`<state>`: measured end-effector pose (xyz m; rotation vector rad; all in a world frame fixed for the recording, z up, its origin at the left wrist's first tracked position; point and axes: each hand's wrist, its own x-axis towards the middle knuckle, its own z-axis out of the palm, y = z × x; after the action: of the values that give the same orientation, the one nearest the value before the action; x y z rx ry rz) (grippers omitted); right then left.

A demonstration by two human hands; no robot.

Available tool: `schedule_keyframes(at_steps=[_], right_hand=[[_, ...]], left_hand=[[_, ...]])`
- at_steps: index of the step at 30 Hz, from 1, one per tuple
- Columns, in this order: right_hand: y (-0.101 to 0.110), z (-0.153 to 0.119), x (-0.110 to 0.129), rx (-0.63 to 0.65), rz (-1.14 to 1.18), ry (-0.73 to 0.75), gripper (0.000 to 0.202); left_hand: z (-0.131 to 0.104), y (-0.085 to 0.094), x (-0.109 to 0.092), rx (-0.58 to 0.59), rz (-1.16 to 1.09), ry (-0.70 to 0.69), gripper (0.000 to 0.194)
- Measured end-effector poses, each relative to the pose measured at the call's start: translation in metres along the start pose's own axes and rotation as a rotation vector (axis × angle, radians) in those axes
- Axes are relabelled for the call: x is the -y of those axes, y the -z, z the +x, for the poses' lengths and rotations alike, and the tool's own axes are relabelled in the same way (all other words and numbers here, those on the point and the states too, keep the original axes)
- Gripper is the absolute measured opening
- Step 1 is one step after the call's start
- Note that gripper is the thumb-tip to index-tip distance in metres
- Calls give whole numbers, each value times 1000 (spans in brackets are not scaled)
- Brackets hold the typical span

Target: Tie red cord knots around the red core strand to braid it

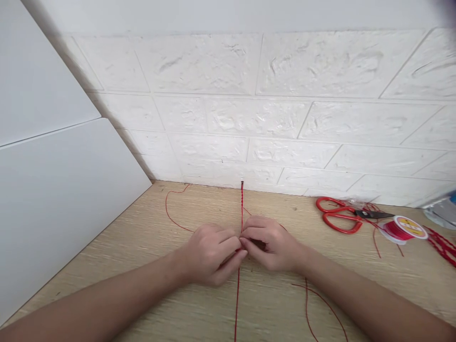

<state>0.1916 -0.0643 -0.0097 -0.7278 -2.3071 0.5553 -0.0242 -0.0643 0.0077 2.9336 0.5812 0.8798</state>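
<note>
A red cord (pixel 242 199) runs from a small dark peg (pixel 242 182) at the foot of the wall toward me, twisted or knotted in its upper part. My left hand (pixel 216 254) and my right hand (pixel 269 242) meet over it in the middle, fingertips pinched together on the cord. The exact spot between the fingertips is hidden. Below the hands the cord continues straight to the bottom edge. A loose thin red strand (pixel 166 204) curves out on the left, and another (pixel 329 306) lies under and below my right forearm.
On the right lie red-handled scissors (pixel 344 223), a spool of red thread (pixel 401 230) and braided red cords (pixel 440 244). A white brick-patterned wall (pixel 228 114) rises behind the wooden table (pixel 142 232). White panels (pixel 64 190) stand at the left.
</note>
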Motion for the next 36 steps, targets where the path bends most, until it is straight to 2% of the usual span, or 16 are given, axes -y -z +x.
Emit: schedule_keyframes(at_steps=[2, 4, 7, 9, 12, 16, 22, 26, 29, 32, 36], right_hand=[[-2, 0, 0, -32, -3, 19, 13], [-4, -1, 1, -56, -28, 55, 20], [-6, -3, 1, -76, -93, 125, 27], [-6, -3, 1, -73, -116, 149, 27], [-4, -4, 3, -73, -96, 153, 29], [-2, -4, 4, -110, -15, 90, 34], [-3, -5, -3, -299, 56, -116, 35], [-2, -1, -8, -448, 359, -326, 28], [0, 3, -10, -564, 561, -408, 24], [2, 3, -10, -639, 601, -458, 26], [4, 1, -8, -674, 556, -472, 24]], left_hand=[[-1, 0, 1, -64, -31, 80, 12], [-2, -2, 3, -131, -38, 193, 9], [-3, -6, 6, -126, -17, 295, 44], [-3, -9, 8, -62, -31, 270, 58], [-3, -10, 11, 8, -103, 183, 63], [-3, -9, 11, -14, -165, 183, 57], [-4, -9, 12, -93, -93, 342, 39], [-5, -12, 15, -141, -93, 409, 19], [-4, -12, 17, -160, -113, 479, 16], [-1, -11, 17, -167, -127, 544, 15], [2, -8, 17, -167, -122, 600, 15]])
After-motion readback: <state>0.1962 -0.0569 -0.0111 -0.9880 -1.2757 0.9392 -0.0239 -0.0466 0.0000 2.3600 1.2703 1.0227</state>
